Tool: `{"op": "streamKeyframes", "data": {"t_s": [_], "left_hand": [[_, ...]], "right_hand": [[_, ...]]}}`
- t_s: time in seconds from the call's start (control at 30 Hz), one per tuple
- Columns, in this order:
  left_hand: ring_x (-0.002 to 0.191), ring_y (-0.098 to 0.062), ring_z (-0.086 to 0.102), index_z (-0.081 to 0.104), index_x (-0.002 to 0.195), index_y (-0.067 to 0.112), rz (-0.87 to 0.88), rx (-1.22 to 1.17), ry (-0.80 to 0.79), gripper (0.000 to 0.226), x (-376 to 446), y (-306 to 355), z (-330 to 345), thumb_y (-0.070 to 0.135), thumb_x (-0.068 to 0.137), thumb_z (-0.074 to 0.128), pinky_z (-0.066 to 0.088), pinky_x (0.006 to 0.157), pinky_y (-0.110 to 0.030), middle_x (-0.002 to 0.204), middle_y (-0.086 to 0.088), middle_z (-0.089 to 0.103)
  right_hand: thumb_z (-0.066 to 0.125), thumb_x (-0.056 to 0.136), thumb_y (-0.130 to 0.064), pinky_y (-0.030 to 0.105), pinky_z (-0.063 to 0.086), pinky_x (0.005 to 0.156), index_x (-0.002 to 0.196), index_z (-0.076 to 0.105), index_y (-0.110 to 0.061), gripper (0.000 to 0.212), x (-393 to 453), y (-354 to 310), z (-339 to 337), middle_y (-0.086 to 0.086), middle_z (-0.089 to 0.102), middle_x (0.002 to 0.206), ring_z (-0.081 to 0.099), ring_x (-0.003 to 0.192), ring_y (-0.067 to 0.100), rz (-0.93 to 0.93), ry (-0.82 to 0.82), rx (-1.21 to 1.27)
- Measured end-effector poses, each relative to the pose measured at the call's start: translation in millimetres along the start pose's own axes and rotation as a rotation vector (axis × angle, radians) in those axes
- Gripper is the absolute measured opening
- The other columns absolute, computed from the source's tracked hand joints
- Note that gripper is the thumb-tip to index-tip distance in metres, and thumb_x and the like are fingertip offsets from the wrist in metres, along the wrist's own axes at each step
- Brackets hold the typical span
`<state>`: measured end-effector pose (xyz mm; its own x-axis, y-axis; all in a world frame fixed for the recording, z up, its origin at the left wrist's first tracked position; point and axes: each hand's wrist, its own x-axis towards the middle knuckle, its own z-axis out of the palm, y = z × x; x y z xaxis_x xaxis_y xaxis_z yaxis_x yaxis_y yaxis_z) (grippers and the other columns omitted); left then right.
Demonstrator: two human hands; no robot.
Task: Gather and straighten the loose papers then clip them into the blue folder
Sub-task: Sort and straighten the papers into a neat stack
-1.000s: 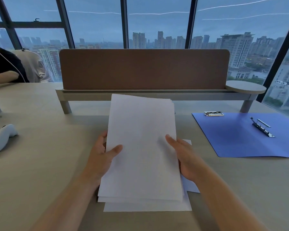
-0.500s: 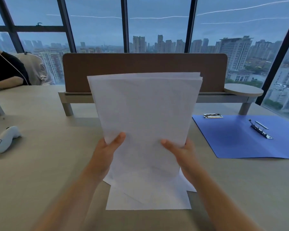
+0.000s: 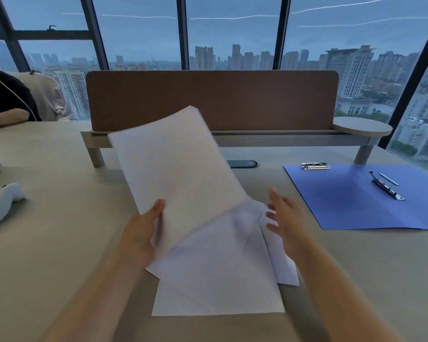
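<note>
Left hand (image 3: 140, 233) grips the paper stack (image 3: 181, 164) tilted up, right hand (image 3: 286, 218) hangs open beside it, blue folder (image 3: 356, 201) lies open.

We see through one head-worn wide-angle camera, looking forward and down across the table (image 3: 59, 243) toward its far edge, its near edge close beneath us.

bare desk (image 3: 59, 243) left of loose sheets (image 3: 220, 280), open strip before blue folder (image 3: 351, 201), divider panel (image 3: 213, 99) behind
</note>
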<state>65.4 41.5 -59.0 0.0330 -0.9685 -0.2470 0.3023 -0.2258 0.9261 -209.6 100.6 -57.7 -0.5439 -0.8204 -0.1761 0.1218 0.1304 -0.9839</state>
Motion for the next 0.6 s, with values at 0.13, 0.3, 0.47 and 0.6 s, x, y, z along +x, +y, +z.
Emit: {"op": "streamKeyframes", "data": {"t_s": [0.13, 0.3, 0.47, 0.6], "left_hand": [[0.036, -0.009, 0.052, 0.063, 0.085, 0.014, -0.279, -0.287, -0.1, 0.022, 0.6, 1.0, -4.1, 0.034, 0.094, 0.062, 0.048, 0.046, -0.015, 0.05, 0.003, 0.057], [0.037, -0.007, 0.05, 0.061, 0.086, 0.012, -0.272, -0.399, -0.138, 0.018, -2.6, 0.3, -2.3, 0.026, 0.097, 0.058, 0.044, 0.038, -0.014, 0.05, 0.002, 0.057], [0.038, -0.008, 0.054, 0.065, 0.093, 0.011, -0.261, -0.329, -0.145, 0.016, -5.6, -3.0, -0.4, 0.027, 0.095, 0.062, 0.045, 0.038, -0.015, 0.057, 0.001, 0.065], [0.041, -0.009, 0.056, 0.066, 0.094, 0.011, -0.258, -0.316, -0.14, 0.014, -6.7, -3.7, 0.2, 0.026, 0.093, 0.064, 0.046, 0.04, -0.016, 0.061, 0.001, 0.066]], "right_hand": [[0.066, 0.089, -0.05, 0.044, 0.058, 0.079, 0.124, 0.055, -0.014, 0.051, -0.2, -4.0, -4.9, 0.011, 0.058, 0.122, 0.065, 0.108, 0.033, 0.23, -0.064, 0.188], [0.075, 0.086, -0.035, 0.041, 0.058, 0.081, 0.124, 0.058, -0.005, 0.051, -7.5, 2.5, 1.8, 0.017, 0.067, 0.116, 0.071, 0.101, 0.032, 0.285, -0.191, 0.263], [0.075, 0.082, -0.008, 0.047, 0.062, 0.079, 0.098, 0.075, -0.008, 0.015, -13.4, 14.6, 10.9, 0.016, 0.078, 0.094, 0.076, 0.082, 0.033, 0.034, -0.198, -0.149], [0.072, 0.087, -0.02, 0.026, 0.05, 0.056, 0.093, 0.069, -0.022, 0.007, -12.5, 17.8, 17.5, 0.001, 0.074, 0.08, 0.065, 0.061, 0.015, -0.143, -0.12, -0.533]]}}
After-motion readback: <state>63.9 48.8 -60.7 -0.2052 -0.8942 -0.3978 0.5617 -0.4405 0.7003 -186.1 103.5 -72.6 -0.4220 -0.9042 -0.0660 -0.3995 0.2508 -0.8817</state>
